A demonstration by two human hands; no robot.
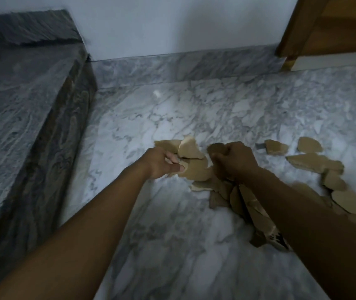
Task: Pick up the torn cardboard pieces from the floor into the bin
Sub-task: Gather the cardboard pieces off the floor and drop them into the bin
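Several torn brown cardboard pieces lie scattered on the marble floor, from the middle out to the right edge. My left hand is closed on a few pale cardboard pieces, held just above the floor. Right beside it, my right hand is a fist gripping a bunch of cardboard scraps that hang below the wrist. No bin is in view.
A dark grey marble step rises along the left side. A white wall with a marble skirting closes the far side. A wooden door frame stands at the top right. A small white scrap lies near the skirting.
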